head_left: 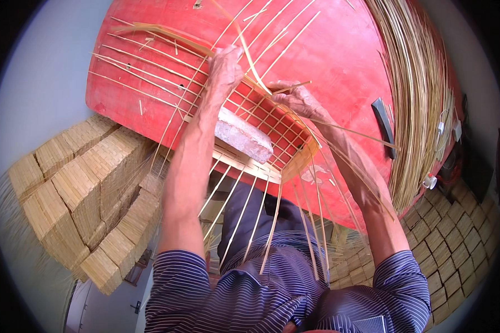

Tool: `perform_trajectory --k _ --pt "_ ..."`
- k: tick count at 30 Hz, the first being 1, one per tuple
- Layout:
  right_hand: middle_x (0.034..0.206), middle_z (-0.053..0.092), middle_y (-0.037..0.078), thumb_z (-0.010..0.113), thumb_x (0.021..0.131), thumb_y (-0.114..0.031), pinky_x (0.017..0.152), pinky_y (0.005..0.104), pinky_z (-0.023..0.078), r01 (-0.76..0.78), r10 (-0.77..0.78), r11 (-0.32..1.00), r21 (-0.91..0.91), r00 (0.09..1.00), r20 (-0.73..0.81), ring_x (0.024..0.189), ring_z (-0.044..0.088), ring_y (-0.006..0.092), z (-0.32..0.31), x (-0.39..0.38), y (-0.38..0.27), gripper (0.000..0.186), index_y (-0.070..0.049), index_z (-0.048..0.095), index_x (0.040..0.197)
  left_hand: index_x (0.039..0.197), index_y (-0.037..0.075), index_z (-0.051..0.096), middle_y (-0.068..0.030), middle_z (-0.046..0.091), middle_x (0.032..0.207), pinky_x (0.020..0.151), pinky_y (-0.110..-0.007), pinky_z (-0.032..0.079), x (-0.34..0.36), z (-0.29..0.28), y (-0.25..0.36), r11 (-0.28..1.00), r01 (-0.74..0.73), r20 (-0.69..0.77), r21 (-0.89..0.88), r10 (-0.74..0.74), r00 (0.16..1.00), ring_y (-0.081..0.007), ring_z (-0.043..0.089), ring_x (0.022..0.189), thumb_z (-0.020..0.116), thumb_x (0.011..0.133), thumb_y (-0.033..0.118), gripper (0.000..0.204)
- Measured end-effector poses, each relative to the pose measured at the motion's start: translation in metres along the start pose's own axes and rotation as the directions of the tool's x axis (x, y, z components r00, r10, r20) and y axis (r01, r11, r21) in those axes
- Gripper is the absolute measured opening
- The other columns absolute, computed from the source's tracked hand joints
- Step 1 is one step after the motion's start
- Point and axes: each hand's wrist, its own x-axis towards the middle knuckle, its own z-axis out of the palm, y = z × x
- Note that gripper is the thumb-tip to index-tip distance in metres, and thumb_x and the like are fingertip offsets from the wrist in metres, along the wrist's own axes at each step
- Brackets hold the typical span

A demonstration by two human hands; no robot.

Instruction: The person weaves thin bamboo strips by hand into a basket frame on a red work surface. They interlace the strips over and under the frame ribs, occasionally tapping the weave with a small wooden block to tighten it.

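Observation:
A partly woven bamboo basket (283,129) with an open grid floor and long loose strips lies on a red board (344,72). A pale stone block (243,135) sits in it. My left hand (225,67) is closed on the basket's upper rim near its left end, where a flat band runs off to the upper left. My right hand (294,100) is on the same edge farther right, fingers closed on a thin bamboo strip (258,75) at the rim; its fingertips are partly hidden. Several loose strips hang over the board's near edge toward my body.
A long bundle of split bamboo (411,83) runs along the board's right side, beside a dark blade-like tool (382,126) and a small white object (430,180). Stacks of woven bamboo pieces stand at lower left (83,194) and lower right (439,244). A pale wall (39,77) is left.

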Motion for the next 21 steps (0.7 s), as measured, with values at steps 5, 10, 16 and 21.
perform_trajectory --k 5,10,16,21 --pt "0.109 0.070 0.008 0.066 0.094 -0.015 0.095 0.0348 0.050 0.002 0.000 0.999 0.046 0.999 -0.042 0.105 0.062 0.0170 0.003 -0.003 0.005 0.038 0.003 0.064 0.127 0.085 0.012 0.063 -0.0040 0.061 0.089 0.089 -0.051 0.041 0.006 -0.014 -0.010 0.932 -0.250 0.115 0.261 0.227 0.967 -0.0266 0.058 0.099 0.057 0.087 0.011 0.007" --pt "0.110 0.069 0.009 0.061 0.096 -0.015 0.095 0.0327 0.049 -0.028 0.028 0.997 0.076 1.000 -0.009 0.108 0.061 0.0160 0.001 0.006 0.020 0.037 0.004 0.063 0.128 0.088 0.006 0.060 -0.0149 0.067 0.090 0.090 -0.054 0.045 -0.015 -0.045 0.018 0.936 -0.183 0.298 0.302 0.089 0.950 -0.0355 0.064 0.096 0.059 0.092 0.019 0.013" --pt "0.114 0.071 0.008 0.064 0.092 -0.009 0.098 0.0379 0.049 0.046 -0.048 0.999 0.029 0.997 0.057 0.110 0.062 0.0199 0.001 0.000 -0.002 0.035 -0.004 0.068 0.127 0.107 -0.001 0.069 -0.0266 0.072 0.097 0.085 -0.051 0.054 -0.001 -0.035 -0.006 0.938 0.346 0.511 0.014 -0.305 0.804 -0.0415 0.070 0.094 0.063 0.087 0.064 0.068" --pt "0.113 0.072 0.009 0.066 0.090 -0.009 0.099 0.0377 0.049 0.063 -0.065 0.998 0.017 0.988 0.143 0.110 0.062 0.0194 -0.008 0.005 -0.002 0.038 -0.001 0.067 0.127 0.105 -0.004 0.071 -0.0226 0.073 0.092 0.086 -0.046 0.054 0.019 -0.032 0.003 0.895 0.412 0.473 -0.169 -0.293 0.831 -0.0348 0.071 0.093 0.062 0.082 0.074 0.082"
